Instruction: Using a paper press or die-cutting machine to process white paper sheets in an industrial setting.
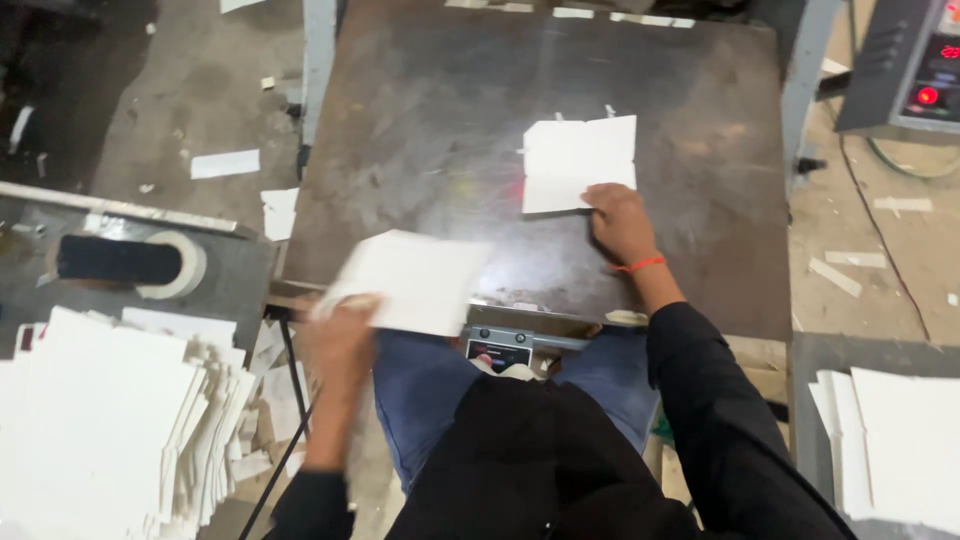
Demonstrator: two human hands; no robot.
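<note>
My left hand (340, 335) grips a white card sheet (415, 280) by its lower left corner, holding it over the near left edge of the dark metal plate (450, 130); the hand and sheet are motion-blurred. My right hand (620, 222) presses fingers down on the lower right corner of a second white die-cut card (578, 160) lying flat on the plate's right half. A red thread circles my right wrist.
A tall stack of white cards (110, 420) sits at lower left, another stack (895, 440) at lower right. A tape roll (165, 265) rests on a grey side table. A control box with red display (915, 65) stands upper right. Paper scraps litter the floor.
</note>
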